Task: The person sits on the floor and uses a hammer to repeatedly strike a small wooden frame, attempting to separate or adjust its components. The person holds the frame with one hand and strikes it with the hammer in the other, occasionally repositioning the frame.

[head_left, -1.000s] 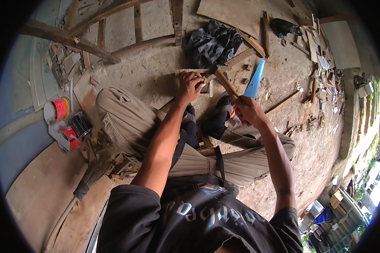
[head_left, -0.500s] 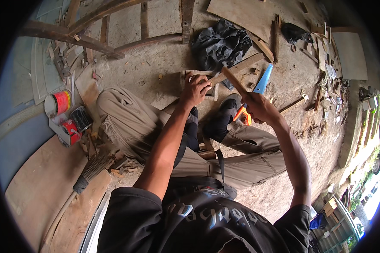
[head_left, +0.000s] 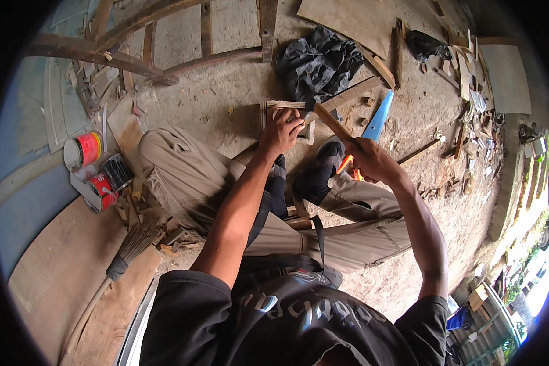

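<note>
In my right hand (head_left: 375, 160) is a hammer (head_left: 335, 124), gripped by its wooden handle. Its head is low beside my left fingertips, at the right side of a small wooden box frame (head_left: 273, 105). My left hand (head_left: 280, 131) rests over this box, fingers curled and pinched together near the hammer head. What they pinch is too small or hidden to make out. The box sits on the ground just ahead of my feet. A handsaw (head_left: 379, 116) with a blue blade and orange handle lies by my right foot, partly behind my right hand.
A crumpled black plastic bag (head_left: 319, 64) and a wooden plank (head_left: 354, 93) lie beyond the box. Paint cans (head_left: 84, 149) and a stick broom (head_left: 134, 244) are at left. A wooden frame (head_left: 134, 64) stands far left; wood scraps (head_left: 463, 143) litter the right side.
The hammer head has come down and slightly left, toward my left fingertips. My right hand has shifted a little left with it; my left hand stays on the box.
</note>
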Demonstrator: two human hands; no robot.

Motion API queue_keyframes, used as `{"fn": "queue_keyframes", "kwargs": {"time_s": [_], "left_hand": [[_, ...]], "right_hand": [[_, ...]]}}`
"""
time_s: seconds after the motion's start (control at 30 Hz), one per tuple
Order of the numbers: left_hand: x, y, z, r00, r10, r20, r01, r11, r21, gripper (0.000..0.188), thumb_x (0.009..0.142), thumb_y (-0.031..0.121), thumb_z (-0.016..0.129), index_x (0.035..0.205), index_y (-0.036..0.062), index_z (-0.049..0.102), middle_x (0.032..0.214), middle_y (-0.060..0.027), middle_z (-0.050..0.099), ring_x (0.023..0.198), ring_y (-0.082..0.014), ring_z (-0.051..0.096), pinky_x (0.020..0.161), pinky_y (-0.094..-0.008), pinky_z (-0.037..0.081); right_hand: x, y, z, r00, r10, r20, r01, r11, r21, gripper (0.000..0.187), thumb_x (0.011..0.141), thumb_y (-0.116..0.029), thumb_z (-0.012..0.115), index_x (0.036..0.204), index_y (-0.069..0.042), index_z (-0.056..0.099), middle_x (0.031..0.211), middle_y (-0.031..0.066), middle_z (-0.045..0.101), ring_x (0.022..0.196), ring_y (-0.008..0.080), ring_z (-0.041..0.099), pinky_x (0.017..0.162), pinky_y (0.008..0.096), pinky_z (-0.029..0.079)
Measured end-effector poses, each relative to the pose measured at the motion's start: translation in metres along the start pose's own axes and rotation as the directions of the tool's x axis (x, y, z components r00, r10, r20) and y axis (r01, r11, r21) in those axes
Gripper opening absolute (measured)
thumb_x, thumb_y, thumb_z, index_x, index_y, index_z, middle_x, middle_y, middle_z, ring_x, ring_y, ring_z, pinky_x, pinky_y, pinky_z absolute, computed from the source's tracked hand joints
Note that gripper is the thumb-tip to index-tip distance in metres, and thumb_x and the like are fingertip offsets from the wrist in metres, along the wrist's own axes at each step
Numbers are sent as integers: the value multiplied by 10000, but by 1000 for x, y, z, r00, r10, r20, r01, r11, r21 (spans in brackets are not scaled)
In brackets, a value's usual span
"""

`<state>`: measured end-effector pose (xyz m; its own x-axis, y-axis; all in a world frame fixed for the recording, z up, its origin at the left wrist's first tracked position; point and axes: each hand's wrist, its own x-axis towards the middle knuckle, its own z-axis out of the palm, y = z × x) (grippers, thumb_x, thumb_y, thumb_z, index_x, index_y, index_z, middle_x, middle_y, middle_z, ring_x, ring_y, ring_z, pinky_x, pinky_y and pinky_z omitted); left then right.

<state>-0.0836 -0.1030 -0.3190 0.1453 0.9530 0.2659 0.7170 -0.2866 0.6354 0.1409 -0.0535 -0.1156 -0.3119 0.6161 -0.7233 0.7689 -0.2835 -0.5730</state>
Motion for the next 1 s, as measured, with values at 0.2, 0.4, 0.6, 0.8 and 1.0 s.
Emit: {"fn": "queue_keyframes", "kwargs": {"time_s": [0.2,0.4,0.6,0.8,1.0], "left_hand": [[2,-2,0,999,39,7,-39,999,18,269,841,239,665,1061,99,600,1048,-41,557,1036,-237,544,1025,-468,311],[8,17,-5,989,-142,41,139,987,76,770,637,382,841,1203,35,452,1153,-107,524,1162,-292,483,1068,-503,290],[21,25,-6,924,-350,154,260,871,416,1247,617,807,603,1440,-60,248,1517,-206,263,1439,-285,207,1164,-522,156],[22,23,1,920,-357,162,259,864,431,1269,625,845,550,1450,-67,235,1522,-209,255,1442,-295,198,1164,-536,140],[23,24,-1,914,-371,166,266,855,446,1271,632,851,534,1453,-70,228,1522,-204,260,1441,-290,201,1169,-528,127]], "right_hand": [[3,5,10,988,-120,-101,116,992,-45,394,989,-342,460,852,19,538,541,43,462,431,139,490,398,332,387],[3,0,6,992,-11,-126,22,996,85,416,987,-353,460,847,32,533,536,38,463,415,150,498,387,333,390],[-4,-8,2,995,96,-18,-96,995,11,436,989,-378,445,859,27,539,530,31,451,417,140,504,388,325,391],[0,-9,5,998,44,-41,-43,999,16,438,991,-386,439,880,18,565,517,28,470,437,146,529,392,323,395],[3,-9,0,999,6,-42,-7,999,-34,399,992,-358,466,900,16,574,529,60,505,449,172,539,448,347,417]]}}
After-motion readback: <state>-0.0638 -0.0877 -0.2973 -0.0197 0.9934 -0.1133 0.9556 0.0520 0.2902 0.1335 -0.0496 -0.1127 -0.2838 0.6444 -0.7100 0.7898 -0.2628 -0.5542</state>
